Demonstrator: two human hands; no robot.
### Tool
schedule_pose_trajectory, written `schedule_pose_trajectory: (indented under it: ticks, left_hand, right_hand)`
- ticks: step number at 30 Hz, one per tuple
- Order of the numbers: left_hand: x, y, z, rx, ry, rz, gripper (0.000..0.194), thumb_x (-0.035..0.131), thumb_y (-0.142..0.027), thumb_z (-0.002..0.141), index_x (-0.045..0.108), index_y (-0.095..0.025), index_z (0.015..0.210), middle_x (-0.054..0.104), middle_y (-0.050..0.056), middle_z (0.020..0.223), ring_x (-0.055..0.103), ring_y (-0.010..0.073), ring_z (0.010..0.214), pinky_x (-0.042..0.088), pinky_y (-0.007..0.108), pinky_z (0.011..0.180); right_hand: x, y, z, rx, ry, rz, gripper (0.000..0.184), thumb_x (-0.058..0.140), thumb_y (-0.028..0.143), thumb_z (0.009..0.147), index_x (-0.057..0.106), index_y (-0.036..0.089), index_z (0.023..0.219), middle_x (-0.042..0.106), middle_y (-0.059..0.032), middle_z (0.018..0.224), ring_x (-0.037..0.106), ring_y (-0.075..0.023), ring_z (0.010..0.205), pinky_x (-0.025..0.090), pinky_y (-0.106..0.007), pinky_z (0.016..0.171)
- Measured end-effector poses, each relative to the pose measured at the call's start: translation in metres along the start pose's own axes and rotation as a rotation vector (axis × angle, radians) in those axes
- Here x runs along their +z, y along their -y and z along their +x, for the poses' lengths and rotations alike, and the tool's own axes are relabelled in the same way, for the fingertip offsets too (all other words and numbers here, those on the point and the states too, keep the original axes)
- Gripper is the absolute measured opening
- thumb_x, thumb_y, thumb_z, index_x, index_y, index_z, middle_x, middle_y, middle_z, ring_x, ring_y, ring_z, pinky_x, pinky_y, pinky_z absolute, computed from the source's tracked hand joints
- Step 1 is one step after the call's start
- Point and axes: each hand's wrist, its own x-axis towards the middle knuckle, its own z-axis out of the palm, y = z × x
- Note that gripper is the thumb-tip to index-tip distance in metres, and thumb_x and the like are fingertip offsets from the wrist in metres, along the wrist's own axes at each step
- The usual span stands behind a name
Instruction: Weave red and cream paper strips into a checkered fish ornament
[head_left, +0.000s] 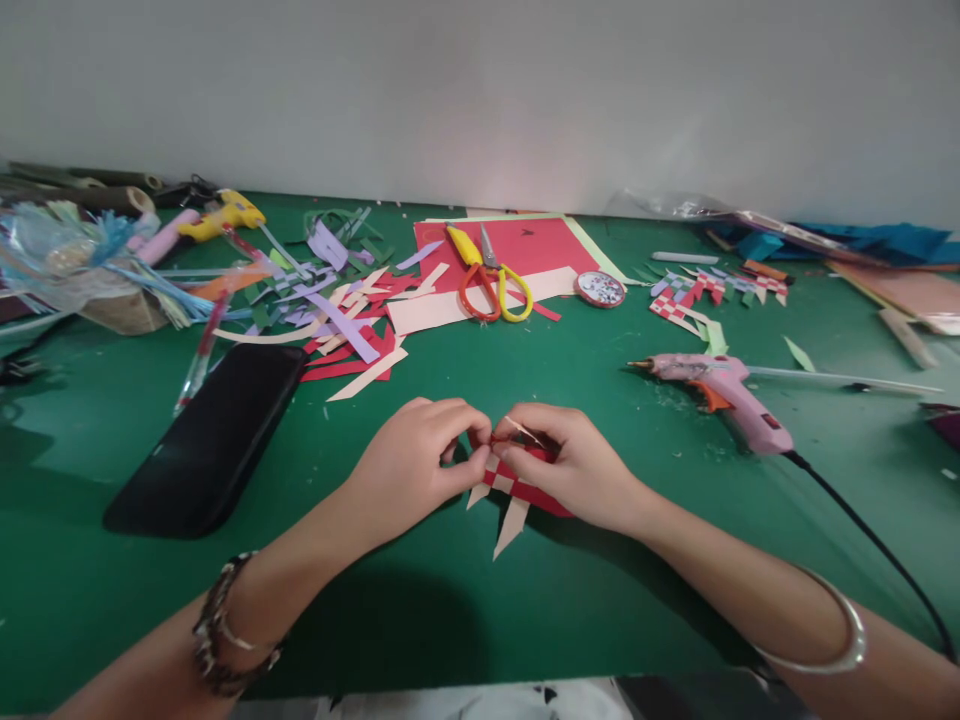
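Observation:
Between my hands is a small red and cream woven paper piece (501,478), its checkered part toward the left and loose cream strips pointing down. My left hand (427,455) pinches its upper left edge between thumb and fingertips. From the right, my right hand (566,460) grips the red part, thumb on top, with a thin cream strip standing up by the index finger. The fingertips of both hands nearly meet, and they hide the piece's top edge. Finished-looking woven red and cream pieces (679,305) lie farther back at the right.
A pink glue gun (739,395) with its cord lies right of my hands. A black phone (214,435) rests at left. Behind are scissors (491,280), red paper sheets (517,245), paper strips (337,310), a round tin (600,289) and a yellow glue gun (225,215).

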Motion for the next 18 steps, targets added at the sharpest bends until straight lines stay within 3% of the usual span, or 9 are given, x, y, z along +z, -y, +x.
schedule_pose_trajectory:
  ticks: [11,18]
  left_hand:
    - [0.0073,-0.0051,-0.0016,-0.052,-0.126,0.062,0.009,0.044,-0.015,0.067,0.046,-0.019,0.06,0.045,-0.006,0.052,0.039,0.0094,0.049,0.03,0.022,0.053]
    - [0.0054,-0.006,-0.0014,-0.16,-0.08,-0.203,0.01,0.042,-0.016,0.068,0.042,-0.019,0.059,0.039,-0.007,0.05,0.035,0.0075,0.046,0.028,0.019,0.044]
  right_hand:
    - [0.0027,0.001,-0.0003,0.013,0.016,0.09,0.011,0.047,0.017,0.073,0.052,0.017,0.063,0.051,0.003,0.061,0.044,-0.0085,0.059,0.034,-0.02,0.056]
    - [0.0017,0.0053,0.0003,0.033,-0.003,0.192,0.014,0.049,0.019,0.074,0.051,0.016,0.061,0.046,0.0046,0.056,0.039,-0.007,0.054,0.032,-0.019,0.051]
